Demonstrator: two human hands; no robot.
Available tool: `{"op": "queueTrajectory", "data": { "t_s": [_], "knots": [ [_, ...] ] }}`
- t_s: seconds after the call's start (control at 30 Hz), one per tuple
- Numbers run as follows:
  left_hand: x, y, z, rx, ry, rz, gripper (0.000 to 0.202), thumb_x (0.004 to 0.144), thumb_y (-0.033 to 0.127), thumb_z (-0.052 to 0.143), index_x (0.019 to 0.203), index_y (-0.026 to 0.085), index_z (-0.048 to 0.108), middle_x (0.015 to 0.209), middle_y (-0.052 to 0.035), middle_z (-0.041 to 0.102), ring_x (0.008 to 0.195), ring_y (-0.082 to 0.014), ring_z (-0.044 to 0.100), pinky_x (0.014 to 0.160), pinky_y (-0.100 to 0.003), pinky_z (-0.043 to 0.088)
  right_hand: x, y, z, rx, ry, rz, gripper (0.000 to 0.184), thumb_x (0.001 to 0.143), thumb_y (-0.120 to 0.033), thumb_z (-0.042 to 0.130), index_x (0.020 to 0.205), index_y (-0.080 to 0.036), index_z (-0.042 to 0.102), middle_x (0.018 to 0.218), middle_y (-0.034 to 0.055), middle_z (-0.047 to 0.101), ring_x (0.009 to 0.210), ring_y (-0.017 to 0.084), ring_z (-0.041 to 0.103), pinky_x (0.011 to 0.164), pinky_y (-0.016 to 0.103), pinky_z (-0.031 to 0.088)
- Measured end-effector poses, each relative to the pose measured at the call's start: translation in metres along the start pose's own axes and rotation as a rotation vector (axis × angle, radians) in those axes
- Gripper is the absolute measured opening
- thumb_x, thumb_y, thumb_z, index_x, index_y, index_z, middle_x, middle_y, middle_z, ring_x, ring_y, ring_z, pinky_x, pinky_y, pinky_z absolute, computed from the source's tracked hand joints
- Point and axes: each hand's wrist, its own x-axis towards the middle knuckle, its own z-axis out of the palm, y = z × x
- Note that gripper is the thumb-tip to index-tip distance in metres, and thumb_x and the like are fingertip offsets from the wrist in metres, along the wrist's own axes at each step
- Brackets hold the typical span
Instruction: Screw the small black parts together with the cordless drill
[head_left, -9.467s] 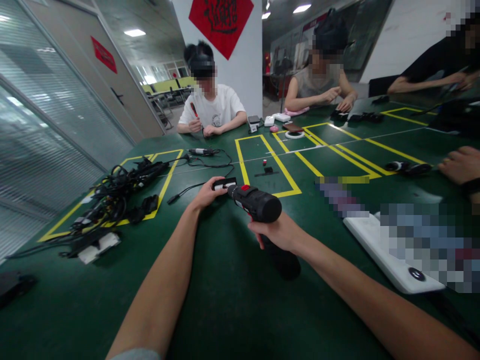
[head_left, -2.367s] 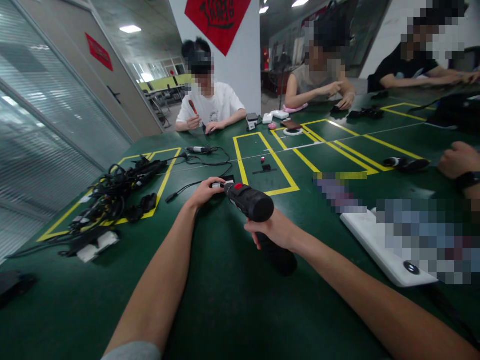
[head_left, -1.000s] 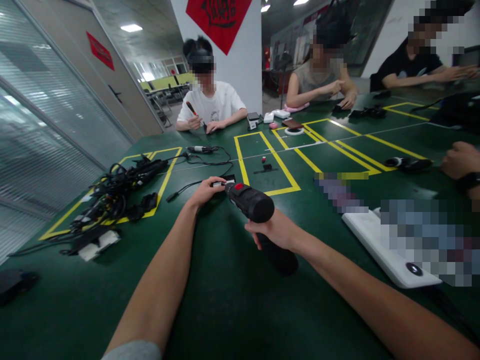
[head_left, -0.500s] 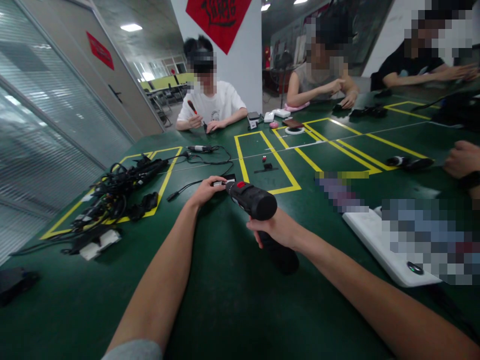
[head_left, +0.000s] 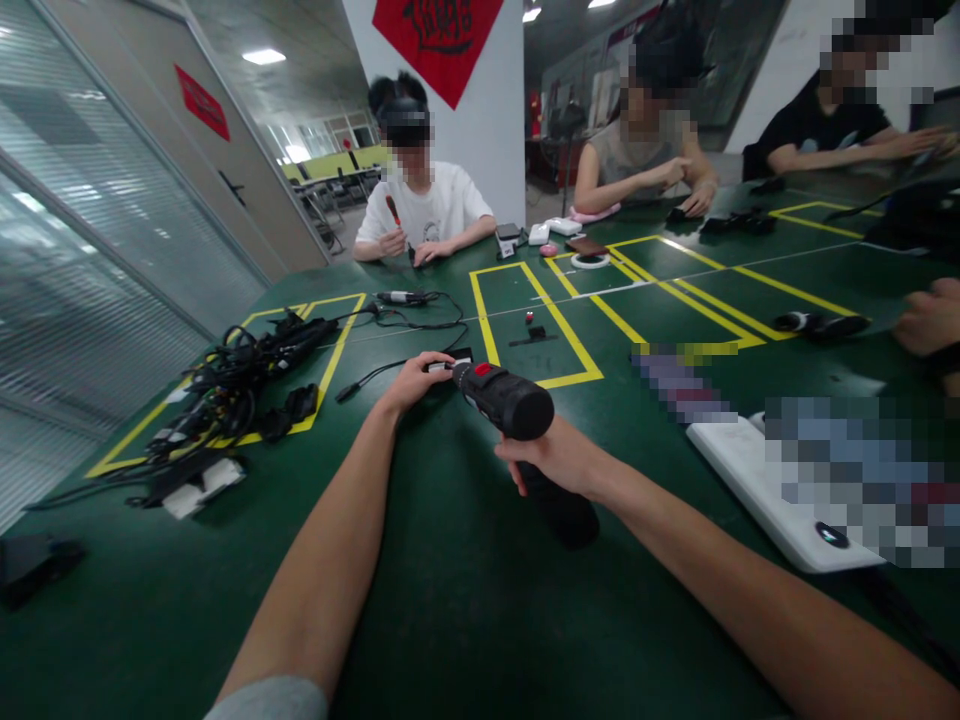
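Observation:
My right hand [head_left: 551, 458] is wrapped around the grip of a black cordless drill [head_left: 517, 400] with a red switch on top. Its chuck points away and left, close to the fingers of my left hand [head_left: 420, 380]. Those fingers hold a small black box [head_left: 463, 354] with a white label against the table. The drill partly hides the box, and I cannot see clearly whether the tip touches it. A thin black cable [head_left: 375, 374] with a plug at its end lies left of my left hand.
Tangled black cables [head_left: 247, 385] lie inside yellow tape at left. A black-and-white adapter [head_left: 202, 485] is nearer me. Small black parts [head_left: 537, 332] lie in the middle taped frame. A white device [head_left: 765, 490] lies at right. Co-workers sit opposite, one holding a screwdriver [head_left: 393, 210].
Both my hands and the drill stay almost in place. Across the table, the co-worker's screwdriver has shifted slightly to the right.

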Motion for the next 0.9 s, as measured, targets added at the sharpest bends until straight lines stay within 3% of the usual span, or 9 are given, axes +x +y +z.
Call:
{"op": "queueTrajectory", "data": {
  "t_s": [0.9],
  "knots": [
    [0.0023,-0.0054,-0.0005,-0.012,-0.009,-0.008,0.038,0.070,0.041,0.072,0.103,0.023,0.074,0.119,-0.0060,0.068,0.115,-0.0267,0.058,0.108,-0.040,0.039,0.0023,0.0072,-0.0026,0.056,-0.006,-0.019,0.009,0.079,-0.025,0.062,0.080,-0.018,0.056,0.058,-0.0003,0.062,0.050,0.015,0.060,0.054,0.029,0.046]
  ]
}}
